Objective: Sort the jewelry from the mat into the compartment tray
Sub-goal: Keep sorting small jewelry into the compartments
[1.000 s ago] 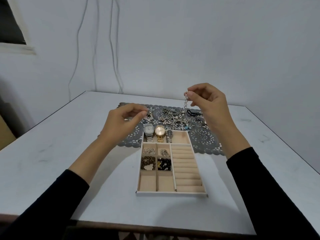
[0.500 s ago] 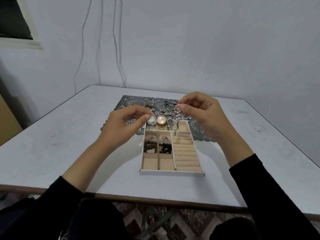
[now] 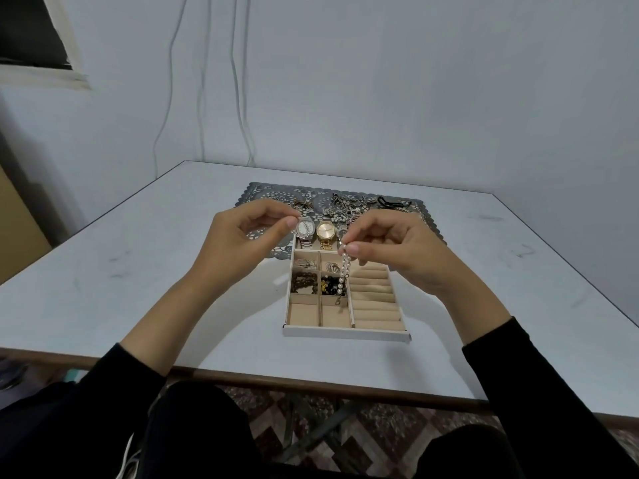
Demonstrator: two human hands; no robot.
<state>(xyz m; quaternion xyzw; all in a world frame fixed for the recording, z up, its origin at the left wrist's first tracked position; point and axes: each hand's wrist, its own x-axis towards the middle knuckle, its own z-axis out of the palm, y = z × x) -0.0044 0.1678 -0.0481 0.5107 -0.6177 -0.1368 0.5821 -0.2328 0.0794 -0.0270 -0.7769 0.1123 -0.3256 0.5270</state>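
Note:
My right hand [image 3: 397, 250] pinches the top of a pearl bracelet [image 3: 344, 274], which hangs straight down over the middle column of the beige compartment tray [image 3: 345, 332]. Its lower end reaches the empty near-middle cell. My left hand [image 3: 238, 243] hovers at the tray's far left corner beside a silver watch [image 3: 305, 229], thumb and forefinger pressed together with nothing visible between them. A gold watch [image 3: 325, 231] lies next to the silver one. More tangled jewelry [image 3: 349, 203] sits on the grey lace mat [image 3: 256, 191] behind the tray.
Tray cells hold rings, brown beads [image 3: 304, 283] and black beads [image 3: 330, 285]; ring rolls [image 3: 375, 299] fill the right side. A black band [image 3: 390, 202] lies at the mat's far right. The white table's [image 3: 138, 288] front edge is near my lap.
My right hand brought the pearl bracelet from above the mat down and toward me, over the tray. The left hand stayed near the watches. The camera pulled back.

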